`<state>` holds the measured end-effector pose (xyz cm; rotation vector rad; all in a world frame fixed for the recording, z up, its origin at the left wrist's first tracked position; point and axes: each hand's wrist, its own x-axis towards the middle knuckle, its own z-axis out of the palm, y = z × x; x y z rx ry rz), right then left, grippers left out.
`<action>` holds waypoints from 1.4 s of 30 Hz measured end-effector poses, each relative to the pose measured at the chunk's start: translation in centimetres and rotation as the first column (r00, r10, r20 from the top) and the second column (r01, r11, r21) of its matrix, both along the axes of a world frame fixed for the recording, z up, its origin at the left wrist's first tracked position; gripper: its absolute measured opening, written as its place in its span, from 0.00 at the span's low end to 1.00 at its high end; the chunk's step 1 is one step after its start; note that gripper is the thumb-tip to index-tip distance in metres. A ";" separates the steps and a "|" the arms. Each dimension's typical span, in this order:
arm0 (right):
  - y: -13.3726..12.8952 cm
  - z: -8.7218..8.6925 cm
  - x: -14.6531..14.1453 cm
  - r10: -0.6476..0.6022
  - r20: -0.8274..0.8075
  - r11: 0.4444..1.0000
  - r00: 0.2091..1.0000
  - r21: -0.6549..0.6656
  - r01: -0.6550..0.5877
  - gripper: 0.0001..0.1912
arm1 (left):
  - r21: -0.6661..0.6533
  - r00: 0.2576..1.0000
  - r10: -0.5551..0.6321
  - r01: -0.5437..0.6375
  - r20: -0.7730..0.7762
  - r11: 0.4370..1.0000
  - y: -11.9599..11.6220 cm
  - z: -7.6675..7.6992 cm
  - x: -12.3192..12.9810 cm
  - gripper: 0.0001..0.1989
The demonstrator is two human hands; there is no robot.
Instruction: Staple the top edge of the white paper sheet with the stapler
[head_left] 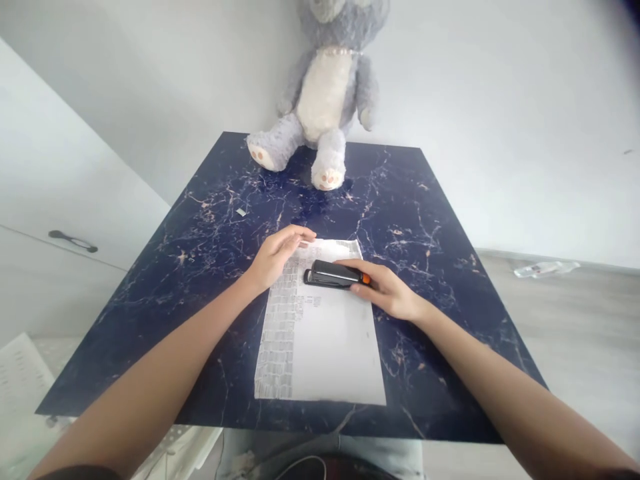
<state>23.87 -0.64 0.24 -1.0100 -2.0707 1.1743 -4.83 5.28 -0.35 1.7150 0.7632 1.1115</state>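
Over the far half of a white, printed rectangular paper sheet (337,357), the right hand (391,291) grasps a black-and-orange plastic stapler (331,273); the step seems positioning. By the far-left corner, the left hand (277,255) is bent; whether it pinches, I cannot tell. Next move probably calls for careful aligning.

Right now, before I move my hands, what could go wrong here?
The stapler in your right hand has its free end near your left hand, so pressing carelessly might pinch a finger. The paper could shift or crease under a push. The bear sits at the table's far edge, so a bump might topple it.
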 end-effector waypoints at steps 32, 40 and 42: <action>-1.7 -1.4 -1.2 -0.152 0.013 0.738 0.988 0.666 0.105 0.28 | -0.206 0.965 -0.254 0.263 0.069 0.943 0.4 -0.1 -0.9 0.21; -3.4 -1.0 -0.3 -0.207 0.202 0.638 0.957 0.770 -0.024 0.33 | -0.280 0.938 -0.307 0.341 0.159 0.898 0.4 0.0 -0.8 0.25; -3.5 -0.7 -0.8 -0.197 0.201 0.638 0.959 0.769 -0.030 0.33 | -0.296 0.949 -0.278 0.311 0.150 0.903 0.5 0.0 -0.8 0.25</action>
